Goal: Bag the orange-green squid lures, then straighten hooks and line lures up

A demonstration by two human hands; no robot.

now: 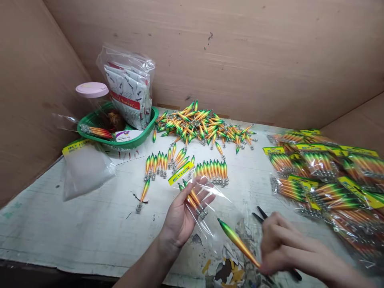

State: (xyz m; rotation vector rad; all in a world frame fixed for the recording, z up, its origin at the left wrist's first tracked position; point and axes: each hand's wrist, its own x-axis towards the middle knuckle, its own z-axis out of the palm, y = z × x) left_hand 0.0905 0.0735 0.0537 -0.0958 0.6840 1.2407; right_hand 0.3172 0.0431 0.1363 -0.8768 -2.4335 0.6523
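My left hand [177, 224] holds a clear plastic bag [220, 195] with a yellow "BCT LURE" header [181, 173]; a couple of squid jigs [192, 201] show inside it. Pinched at its hooked end, a green-and-orange squid jig [235, 239] points from my right hand [282, 244] toward the bag, apart from it. That hand is slightly blurred. Past the bag lies a row of squid jigs [214, 171], with another group [156, 164] to the left. One single squid jig [144, 195] rests nearer me.
A pile of squid jigs [198, 124] lies at the back. Packed bags [339, 196] cover the right side. A green basket [147, 134] and empty header bags [87, 176] are at left. A black two-pronged tool [260, 214] sits partly under my right hand. Cardboard walls [240, 60] enclose the table.
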